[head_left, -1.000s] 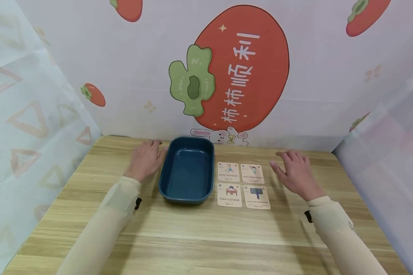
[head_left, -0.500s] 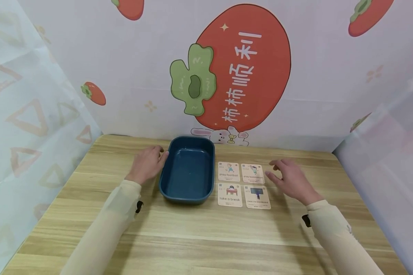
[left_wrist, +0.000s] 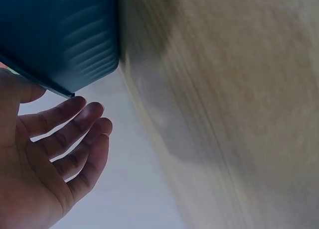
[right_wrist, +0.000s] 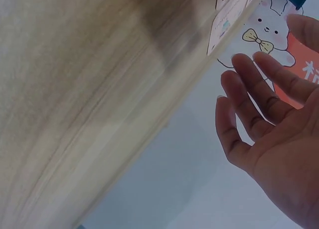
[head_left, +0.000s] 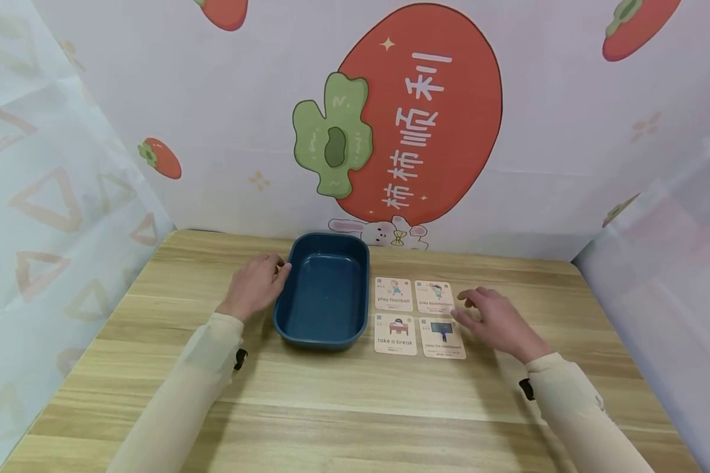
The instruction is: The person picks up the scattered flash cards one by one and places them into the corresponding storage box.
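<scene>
A dark blue tray (head_left: 324,299) with nothing in it stands left of the middle of the table. My left hand (head_left: 253,287) is at its left rim, thumb at the edge and fingers loosely bent outside the wall (left_wrist: 75,40); whether the thumb touches cannot be told. Right of the tray lie picture cards in two rows: "play football" (head_left: 393,294) and "play badminton" (head_left: 434,297) behind, "take a break" (head_left: 395,335) and a blackboard card (head_left: 442,338) in front. Just right of these hovers my right hand (head_left: 499,323), fingers loosely bent and holding nothing.
The wood-grain table (head_left: 343,420) reaches back to a white cloth wall (head_left: 225,131) printed with persimmons and a rabbit. More cloth hangs along the left side (head_left: 53,263) and right side (head_left: 674,263). Bare wood lies in front of the tray and cards.
My right hand has come down and left, closer to the cards. My left hand has shifted slightly toward the tray, its thumb now at the rim. Tray and cards stay put.
</scene>
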The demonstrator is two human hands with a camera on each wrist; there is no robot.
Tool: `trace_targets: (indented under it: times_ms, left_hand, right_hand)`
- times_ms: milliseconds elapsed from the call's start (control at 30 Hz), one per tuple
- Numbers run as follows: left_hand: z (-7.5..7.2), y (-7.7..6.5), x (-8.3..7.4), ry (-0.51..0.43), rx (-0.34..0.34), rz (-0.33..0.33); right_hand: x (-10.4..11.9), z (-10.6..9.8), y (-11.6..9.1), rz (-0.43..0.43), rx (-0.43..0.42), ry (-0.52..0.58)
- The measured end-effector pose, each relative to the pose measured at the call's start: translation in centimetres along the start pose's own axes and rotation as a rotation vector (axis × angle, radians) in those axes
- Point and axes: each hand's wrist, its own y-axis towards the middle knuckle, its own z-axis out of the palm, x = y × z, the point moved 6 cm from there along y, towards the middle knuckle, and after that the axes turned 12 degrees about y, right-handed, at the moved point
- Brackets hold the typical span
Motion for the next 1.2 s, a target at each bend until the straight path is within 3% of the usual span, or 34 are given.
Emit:
trace_targets:
  times_ms: [267,633,1200]
  left_hand:
    - [-0.1,-0.2,-0.3,-0.004,0.002,0.011]
    - [0.0,-0.1,-0.7,0.0,0.003,0.012]
    - [0.0,-0.1,-1.1,0.015,0.014,-0.006]
  right_hand:
    - [0.1,0.9,-0.4,-0.006,0.048,-0.009]
    - [-0.5,1.6,-0.7,0.064,0.111,-0.016]
    - [-0.7,1.8,-1.1,-0.001,0.163,-0.029]
